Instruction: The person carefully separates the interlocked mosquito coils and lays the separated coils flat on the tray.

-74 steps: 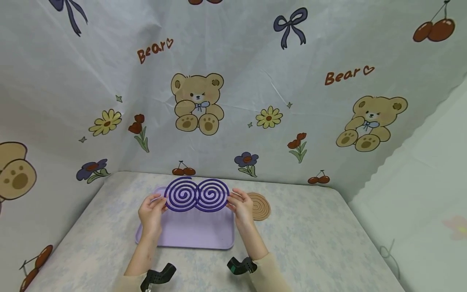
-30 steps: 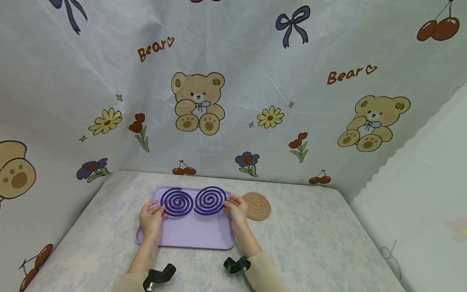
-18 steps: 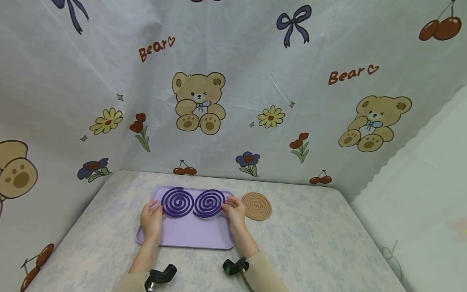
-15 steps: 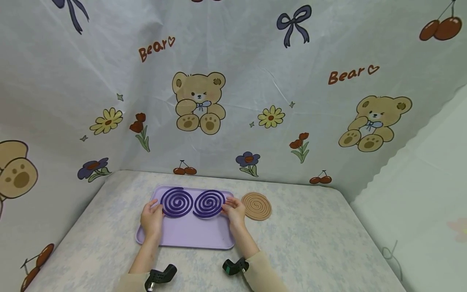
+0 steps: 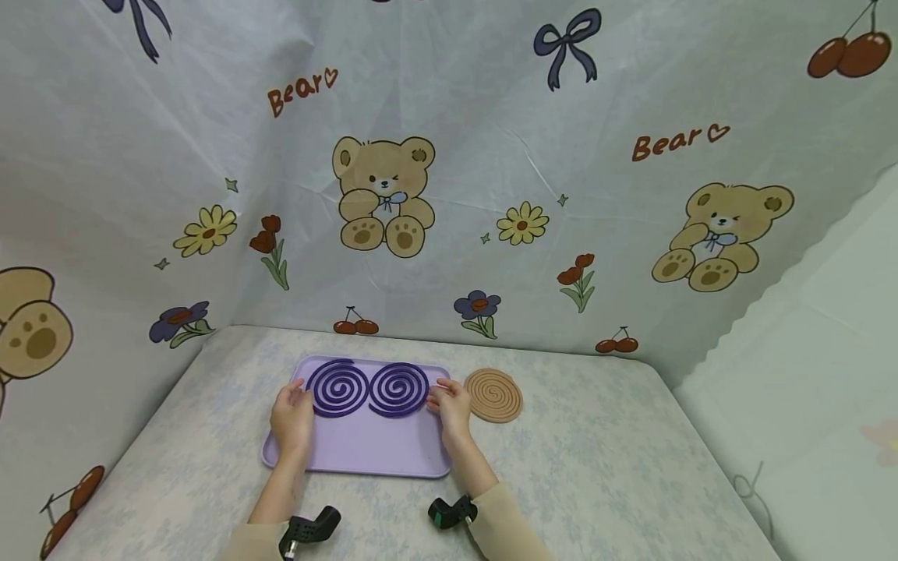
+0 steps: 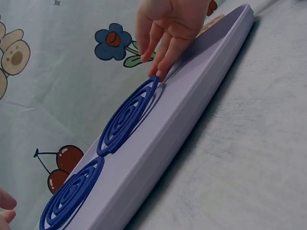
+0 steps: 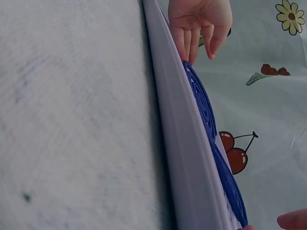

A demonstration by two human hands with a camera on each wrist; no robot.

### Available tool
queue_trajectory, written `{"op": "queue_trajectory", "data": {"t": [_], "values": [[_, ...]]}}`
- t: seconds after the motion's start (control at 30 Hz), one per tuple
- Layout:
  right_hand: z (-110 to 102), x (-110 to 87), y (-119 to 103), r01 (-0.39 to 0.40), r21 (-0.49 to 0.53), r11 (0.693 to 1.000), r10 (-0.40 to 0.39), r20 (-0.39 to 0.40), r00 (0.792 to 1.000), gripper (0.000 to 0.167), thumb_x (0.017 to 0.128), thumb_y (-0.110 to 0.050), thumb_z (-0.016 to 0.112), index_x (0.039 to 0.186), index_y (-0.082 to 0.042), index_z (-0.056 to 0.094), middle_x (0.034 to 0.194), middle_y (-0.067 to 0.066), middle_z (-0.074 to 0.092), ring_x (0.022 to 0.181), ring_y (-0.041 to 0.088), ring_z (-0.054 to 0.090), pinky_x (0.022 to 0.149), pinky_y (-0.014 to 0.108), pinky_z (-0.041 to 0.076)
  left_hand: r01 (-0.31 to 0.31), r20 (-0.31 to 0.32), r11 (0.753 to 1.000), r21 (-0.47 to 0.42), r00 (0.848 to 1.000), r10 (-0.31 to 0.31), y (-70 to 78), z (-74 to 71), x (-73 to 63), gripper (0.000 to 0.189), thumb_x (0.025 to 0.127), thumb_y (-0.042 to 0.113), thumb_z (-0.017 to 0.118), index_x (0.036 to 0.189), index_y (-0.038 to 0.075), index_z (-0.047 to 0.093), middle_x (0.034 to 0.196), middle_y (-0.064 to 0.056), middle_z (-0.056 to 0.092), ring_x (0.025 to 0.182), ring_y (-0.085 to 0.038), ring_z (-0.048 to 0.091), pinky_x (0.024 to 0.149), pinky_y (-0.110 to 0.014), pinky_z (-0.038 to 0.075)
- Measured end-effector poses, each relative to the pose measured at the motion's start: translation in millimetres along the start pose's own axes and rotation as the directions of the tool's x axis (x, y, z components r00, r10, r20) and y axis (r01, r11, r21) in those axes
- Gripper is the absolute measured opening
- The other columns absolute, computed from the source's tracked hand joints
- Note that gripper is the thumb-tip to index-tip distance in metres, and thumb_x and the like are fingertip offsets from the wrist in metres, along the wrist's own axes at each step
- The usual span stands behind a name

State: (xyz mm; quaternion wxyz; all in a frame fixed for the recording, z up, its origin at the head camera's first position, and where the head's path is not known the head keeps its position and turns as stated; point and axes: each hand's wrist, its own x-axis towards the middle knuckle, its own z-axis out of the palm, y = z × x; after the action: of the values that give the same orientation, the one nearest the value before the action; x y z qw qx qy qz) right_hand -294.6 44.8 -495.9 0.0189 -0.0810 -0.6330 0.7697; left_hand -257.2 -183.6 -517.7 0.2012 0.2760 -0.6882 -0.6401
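Note:
Two purple spiral mosquito coils lie side by side along the back half of a lilac tray point(image 5: 379, 452). The left coil point(image 5: 338, 388) and the right coil point(image 5: 398, 389) meet at the middle. My left hand point(image 5: 291, 421) stands at the outer edge of the left coil; its straight fingertips point(image 7: 193, 57) touch the rim in the right wrist view. My right hand point(image 5: 452, 409) is at the outer rim of the right coil, its extended fingertips point(image 6: 162, 72) right at the edge in the left wrist view. Both hands keep some fingers raised off the coils.
A tan spiral mosquito coil point(image 5: 494, 396) lies on the pale marbled table point(image 5: 596, 467), just right of the tray. Behind the table hangs a cloth point(image 5: 449, 156) printed with bears, flowers and cherries. A dark camera mount point(image 5: 309, 526) sits at my left wrist.
The two coils, overlapping and held above the tray 2.5 s ago, have come apart and down into it side by side. In the last half second both have shifted slightly left.

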Motion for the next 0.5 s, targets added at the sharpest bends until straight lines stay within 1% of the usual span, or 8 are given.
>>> {"op": "queue_trajectory", "data": {"t": [0.13, 0.3, 0.4, 0.5], "values": [[0.0, -2.8, -4.2, 0.003, -0.029, 1.000, -0.003, -0.015, 1.000, 0.034, 0.084, 0.008, 0.054, 0.115, 0.022, 0.049, 0.088, 0.023, 0.069, 0.064, 0.006, 0.061, 0.066, 0.024, 0.059, 0.002, -0.008, 1.000, -0.001, 1.000, -0.002, 0.7, 0.7, -0.1, 0.040, 0.092, 0.008, 0.047, 0.130, -0.001, 0.053, 0.140, -0.026, 0.046, 0.131, -0.039, 0.045, 0.112, -0.047, 0.037], [-1.4, -0.1, -6.1, -0.030, -0.042, 0.999, 0.029, -0.019, 0.999, 0.035, 0.085, 0.007, 0.054, 0.117, 0.022, 0.049, 0.086, 0.019, 0.069, 0.060, 0.005, 0.059, 0.063, 0.023, 0.059, -0.016, -0.010, 1.000, -0.018, 1.000, 0.015, 1.5, 2.9, -0.9, 0.038, 0.091, 0.007, 0.047, 0.127, -0.003, 0.054, 0.137, -0.027, 0.051, 0.127, -0.040, 0.049, 0.110, -0.048, 0.038], [-4.3, 8.0, 1.3, -0.043, -0.039, 0.998, 0.042, -0.012, 0.999, 0.035, 0.086, 0.006, 0.055, 0.117, 0.021, 0.050, 0.085, 0.016, 0.069, 0.059, 0.005, 0.060, 0.059, 0.021, 0.058, -0.024, -0.013, 0.999, -0.025, 1.000, 0.024, 2.0, 3.9, -1.8, 0.037, 0.091, 0.007, 0.047, 0.126, -0.004, 0.055, 0.134, -0.027, 0.052, 0.124, -0.039, 0.050, 0.109, -0.047, 0.038], [-5.6, 15.0, 9.5, -0.044, -0.038, 0.998, 0.044, -0.016, 0.999, 0.035, 0.086, 0.003, 0.058, 0.117, 0.018, 0.052, 0.086, 0.019, 0.070, 0.059, 0.007, 0.062, 0.056, 0.020, 0.057, -0.029, -0.019, 0.999, -0.027, 0.999, 0.028, 1.7, 4.8, -2.3, 0.037, 0.091, 0.006, 0.046, 0.126, -0.004, 0.055, 0.132, -0.027, 0.054, 0.121, -0.038, 0.051, 0.108, -0.046, 0.039]]}}
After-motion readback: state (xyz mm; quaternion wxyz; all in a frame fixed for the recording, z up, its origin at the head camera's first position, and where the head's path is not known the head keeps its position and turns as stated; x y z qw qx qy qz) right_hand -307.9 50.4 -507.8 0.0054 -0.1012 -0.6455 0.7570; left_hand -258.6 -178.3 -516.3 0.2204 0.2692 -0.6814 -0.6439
